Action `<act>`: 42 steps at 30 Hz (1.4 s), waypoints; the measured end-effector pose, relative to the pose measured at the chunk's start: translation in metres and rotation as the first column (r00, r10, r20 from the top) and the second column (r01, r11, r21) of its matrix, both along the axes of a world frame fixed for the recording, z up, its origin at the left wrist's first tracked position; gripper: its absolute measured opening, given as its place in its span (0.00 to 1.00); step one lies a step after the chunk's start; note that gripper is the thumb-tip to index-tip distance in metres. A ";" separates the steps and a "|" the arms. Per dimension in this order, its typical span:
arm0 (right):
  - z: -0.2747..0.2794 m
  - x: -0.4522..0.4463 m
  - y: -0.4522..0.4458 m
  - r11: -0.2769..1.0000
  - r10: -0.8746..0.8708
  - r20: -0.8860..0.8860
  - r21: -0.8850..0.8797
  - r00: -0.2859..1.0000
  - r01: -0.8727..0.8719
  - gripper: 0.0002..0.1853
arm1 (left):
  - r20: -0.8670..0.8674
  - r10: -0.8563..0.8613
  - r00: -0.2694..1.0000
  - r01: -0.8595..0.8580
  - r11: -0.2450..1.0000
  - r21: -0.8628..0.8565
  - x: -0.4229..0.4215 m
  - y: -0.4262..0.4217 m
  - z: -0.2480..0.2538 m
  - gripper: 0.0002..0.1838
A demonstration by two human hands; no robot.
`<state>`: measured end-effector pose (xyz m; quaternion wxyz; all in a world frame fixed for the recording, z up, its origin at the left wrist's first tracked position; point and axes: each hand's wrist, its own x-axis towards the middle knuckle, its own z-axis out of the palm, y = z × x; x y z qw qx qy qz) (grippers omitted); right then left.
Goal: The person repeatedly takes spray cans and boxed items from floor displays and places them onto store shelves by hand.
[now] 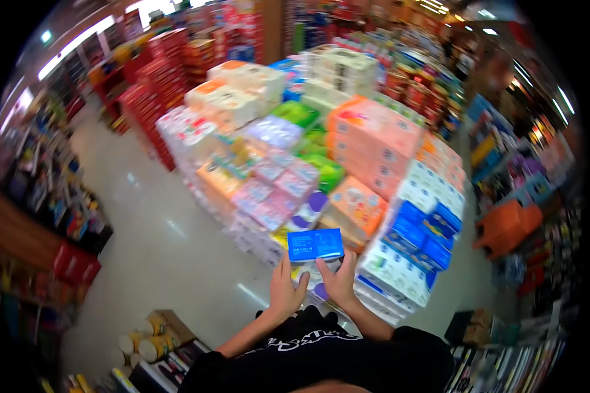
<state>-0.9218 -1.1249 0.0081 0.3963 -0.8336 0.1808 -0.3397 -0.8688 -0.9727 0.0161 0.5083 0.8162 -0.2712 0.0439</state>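
A small blue box-shaped packet with pale print (pixel 315 245) is held up in front of my chest. My left hand (pixel 287 288) grips its lower left corner, the thumb apart from the packet. My right hand (pixel 339 278) holds its lower right side, with the thumb at the bottom edge. Just beyond my hands rises a large stack of wrapped tissue packs. Pink and white packs (pixel 275 190) lie nearest on the left, and an orange pack (pixel 358 206) is close behind the packet. To the right, several blue packs (pixel 423 234) rest on white ones.
Red boxes (pixel 160 82) are stacked at the far left, past the shiny floor (pixel 131 223). An orange plastic stool-like item (pixel 507 227) stands at the right. Yellowish canisters (pixel 154 346) and a cardboard box (pixel 174 326) lie low on the left. Shelves of goods line both sides.
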 end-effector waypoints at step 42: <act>0.015 0.583 0.973 -0.168 0.977 -0.121 0.086 -0.178 -0.982 0.36 | -0.183 0.968 -0.172 -0.970 -0.199 -0.138 0.379 0.873 -0.001 0.34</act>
